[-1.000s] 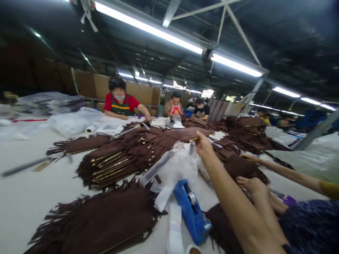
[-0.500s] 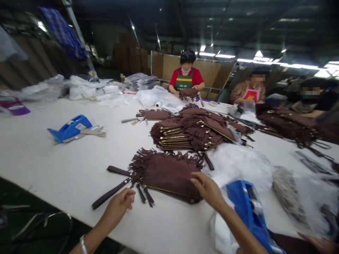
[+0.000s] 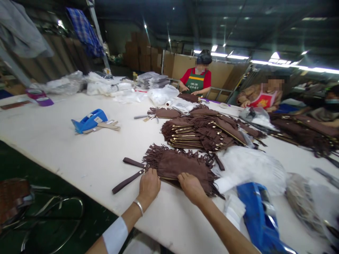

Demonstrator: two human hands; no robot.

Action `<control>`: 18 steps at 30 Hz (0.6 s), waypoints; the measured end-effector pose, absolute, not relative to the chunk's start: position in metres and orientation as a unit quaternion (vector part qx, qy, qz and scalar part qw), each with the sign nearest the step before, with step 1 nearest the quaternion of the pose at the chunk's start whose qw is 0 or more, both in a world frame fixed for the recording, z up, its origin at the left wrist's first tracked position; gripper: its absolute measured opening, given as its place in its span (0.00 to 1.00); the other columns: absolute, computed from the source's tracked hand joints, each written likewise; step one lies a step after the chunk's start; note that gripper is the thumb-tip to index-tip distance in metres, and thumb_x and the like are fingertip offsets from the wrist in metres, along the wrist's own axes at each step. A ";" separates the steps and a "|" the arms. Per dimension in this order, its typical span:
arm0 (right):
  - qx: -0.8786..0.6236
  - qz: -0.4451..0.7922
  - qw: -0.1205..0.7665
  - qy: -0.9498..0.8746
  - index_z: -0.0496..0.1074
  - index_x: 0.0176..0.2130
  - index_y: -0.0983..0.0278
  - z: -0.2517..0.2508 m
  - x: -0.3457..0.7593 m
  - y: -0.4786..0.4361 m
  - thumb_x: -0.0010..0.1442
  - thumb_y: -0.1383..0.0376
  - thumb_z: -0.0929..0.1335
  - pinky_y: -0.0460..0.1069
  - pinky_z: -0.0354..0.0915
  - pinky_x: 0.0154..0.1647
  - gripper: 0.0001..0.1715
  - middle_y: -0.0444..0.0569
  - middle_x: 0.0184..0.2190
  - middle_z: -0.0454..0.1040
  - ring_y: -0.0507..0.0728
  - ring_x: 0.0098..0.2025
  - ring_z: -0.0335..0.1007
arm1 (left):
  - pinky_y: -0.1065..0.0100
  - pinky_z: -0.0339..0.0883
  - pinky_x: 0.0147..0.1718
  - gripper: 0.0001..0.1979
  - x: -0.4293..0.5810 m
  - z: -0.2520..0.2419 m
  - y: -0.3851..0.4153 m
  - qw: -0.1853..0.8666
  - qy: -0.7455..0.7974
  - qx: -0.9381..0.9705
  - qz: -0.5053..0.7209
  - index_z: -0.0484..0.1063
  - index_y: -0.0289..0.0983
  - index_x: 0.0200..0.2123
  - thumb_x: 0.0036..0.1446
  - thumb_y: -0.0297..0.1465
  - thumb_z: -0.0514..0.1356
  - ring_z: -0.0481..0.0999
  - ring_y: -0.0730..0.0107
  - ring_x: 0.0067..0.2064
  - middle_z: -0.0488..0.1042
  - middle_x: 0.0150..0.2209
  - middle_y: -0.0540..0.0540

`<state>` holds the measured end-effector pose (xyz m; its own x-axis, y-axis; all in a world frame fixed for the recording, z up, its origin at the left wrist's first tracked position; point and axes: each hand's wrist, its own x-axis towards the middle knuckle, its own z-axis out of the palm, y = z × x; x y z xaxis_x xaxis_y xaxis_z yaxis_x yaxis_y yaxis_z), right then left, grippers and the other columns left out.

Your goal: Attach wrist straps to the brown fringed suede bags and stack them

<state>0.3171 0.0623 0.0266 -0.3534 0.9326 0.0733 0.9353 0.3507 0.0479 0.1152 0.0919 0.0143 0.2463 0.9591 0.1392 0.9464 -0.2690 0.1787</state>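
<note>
In front of me on the white table [image 3: 87,151] lies a dark brown fringed wristlet pouch [image 3: 182,165], its gold-zipped edge towards me. My left hand [image 3: 150,185] is closed at the zip's left end, beside the wrist strap [image 3: 128,181]; its fingertips and the tassels there are hidden. My right hand [image 3: 191,186] has its curled fingers on the near edge of the same pouch, gripping it near the middle. Just behind lies a heap of similar pouches [image 3: 196,132] with gold zips showing.
A blue tape dispenser [image 3: 256,211] stands close by my right forearm, next to white plastic bags [image 3: 251,165]. Another blue dispenser [image 3: 91,120] with tan strips lies left. Across the table are a person in a green apron [image 3: 197,83] and another in a red apron [image 3: 262,97].
Both hands, which were apart beside and over the pouch, have come onto its near zipped edge and closed there. My view has shifted left. The person opposite has lowered a brown pouch to the table.
</note>
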 end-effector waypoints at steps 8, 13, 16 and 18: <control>-0.581 -0.069 0.129 -0.801 0.67 0.49 0.63 0.059 0.312 0.013 0.66 0.70 0.59 0.53 0.59 0.44 0.13 0.54 0.43 0.71 0.59 0.43 0.66 | 0.60 0.63 0.42 0.10 0.072 0.056 0.053 0.083 0.525 0.813 0.236 0.66 0.39 0.43 0.65 0.35 0.49 0.73 0.58 0.42 0.73 0.40 0.43; -0.583 -0.008 0.114 -0.805 0.68 0.46 0.62 0.009 0.299 -0.013 0.64 0.73 0.60 0.51 0.63 0.39 0.13 0.50 0.36 0.72 0.58 0.38 0.68 | 0.66 0.66 0.35 0.09 0.042 0.024 0.033 0.295 0.529 0.760 0.235 0.67 0.41 0.37 0.64 0.36 0.50 0.75 0.63 0.36 0.75 0.33 0.49; -0.592 0.002 0.150 -0.792 0.66 0.48 0.63 -0.007 0.299 -0.013 0.65 0.73 0.59 0.51 0.65 0.42 0.14 0.52 0.37 0.73 0.58 0.40 0.70 | 0.63 0.67 0.41 0.12 0.029 0.004 0.037 0.277 0.544 0.743 0.275 0.67 0.40 0.40 0.65 0.30 0.45 0.75 0.63 0.41 0.74 0.37 0.46; -0.595 0.013 0.181 -0.783 0.66 0.48 0.63 -0.007 0.302 -0.009 0.66 0.72 0.58 0.51 0.66 0.42 0.13 0.52 0.38 0.73 0.58 0.40 0.71 | 0.59 0.64 0.50 0.13 0.025 -0.001 0.044 0.205 0.522 0.775 0.291 0.66 0.39 0.46 0.62 0.26 0.46 0.71 0.61 0.51 0.72 0.46 0.42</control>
<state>0.3025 -0.0091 -0.0073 -0.2254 0.9367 0.2679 0.9272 0.2907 -0.2363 0.0252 0.0445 -0.0012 0.2853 0.9286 0.2373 0.6891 -0.3708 0.6226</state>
